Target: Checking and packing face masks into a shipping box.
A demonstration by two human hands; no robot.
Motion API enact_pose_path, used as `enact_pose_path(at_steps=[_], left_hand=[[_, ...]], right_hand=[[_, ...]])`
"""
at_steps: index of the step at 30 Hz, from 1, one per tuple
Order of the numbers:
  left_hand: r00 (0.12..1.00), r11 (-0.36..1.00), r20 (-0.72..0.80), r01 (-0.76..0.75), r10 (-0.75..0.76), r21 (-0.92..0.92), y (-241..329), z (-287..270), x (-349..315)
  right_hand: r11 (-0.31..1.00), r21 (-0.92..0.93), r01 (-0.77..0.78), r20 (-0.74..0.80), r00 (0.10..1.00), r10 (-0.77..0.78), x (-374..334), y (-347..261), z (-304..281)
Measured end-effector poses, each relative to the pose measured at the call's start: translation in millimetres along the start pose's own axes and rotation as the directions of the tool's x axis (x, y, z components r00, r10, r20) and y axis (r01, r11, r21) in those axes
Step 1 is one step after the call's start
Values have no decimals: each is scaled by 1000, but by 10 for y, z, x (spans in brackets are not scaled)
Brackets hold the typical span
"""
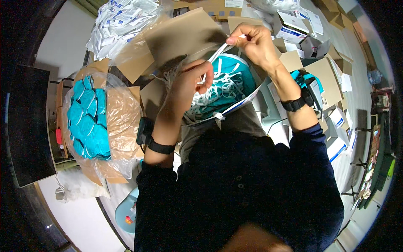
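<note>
A box (254, 98) on my lap holds teal cup-shaped face masks (247, 77) with a tangle of white elastic straps (226, 86) over them. My right hand (254, 44) is raised above the far side of this box, thumb and forefinger pinched on white straps (218, 52). These run taut down to the left. Over the box's left part, my left hand (196, 77) is closed, its curled fingers against the lower end of the same straps. Part of what lies in its fingers is hidden.
To the left stands an open carton lined with clear plastic (121, 122), full of teal masks (88, 122). White packets (121, 27) are heaped in a bag at the far left. Opened cartons (323, 80) and white boxes (289, 27) crowd the right. A light blue stool (126, 214) is at lower left.
</note>
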State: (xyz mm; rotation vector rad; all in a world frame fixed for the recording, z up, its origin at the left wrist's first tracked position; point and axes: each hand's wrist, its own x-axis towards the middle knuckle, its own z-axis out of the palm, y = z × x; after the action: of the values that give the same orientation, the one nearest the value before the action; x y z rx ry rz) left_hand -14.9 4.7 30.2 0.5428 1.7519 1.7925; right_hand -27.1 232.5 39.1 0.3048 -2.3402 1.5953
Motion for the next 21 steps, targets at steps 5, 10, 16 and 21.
enact_pose_path(at_steps=[5,10,16,21], left_hand=[[987,989,-116,97,-110,-110,-13,123,-191],[987,984,-137,106,-86,143,-31,59,-495],[1000,956,-19,8,-3,292,23,-69,-480],[986,985,-31,164,-162,56,-118,-163,-208]], right_hand=[[998,-68,18,1,1000,-18,119,163,-3],[993,-96,-64,-150,987,49,278,691,-127],[991,-131,-6,52,999,13,198,476,-214],[996,80,-32,258,966,11,43,-51,-44]])
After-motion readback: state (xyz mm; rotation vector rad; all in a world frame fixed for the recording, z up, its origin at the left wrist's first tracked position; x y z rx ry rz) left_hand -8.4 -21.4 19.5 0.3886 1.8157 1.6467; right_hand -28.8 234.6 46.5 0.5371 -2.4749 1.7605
